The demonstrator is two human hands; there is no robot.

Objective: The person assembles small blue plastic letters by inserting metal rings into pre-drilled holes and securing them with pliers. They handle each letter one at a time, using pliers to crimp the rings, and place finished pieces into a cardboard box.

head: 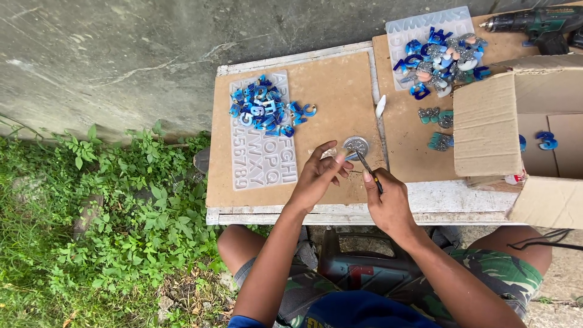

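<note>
Beside the clear letter mould (265,159), on its right, my left hand (317,176) pinches a small silvery piece (351,156) near the round glittery disc (356,145). Further right, my right hand (387,200) grips a thin tool (368,169), tip touching that piece.

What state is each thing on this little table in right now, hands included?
Left hand: pinching a small clear piece.
Right hand: gripping a thin tool, tip at the piece.
Round silver dish: flat on the board, beside the fingers.
Letter mould: lying flat, blue letters heaped on its top.
Cardboard box: open, flaps out.
Drill: lying on its side.
</note>
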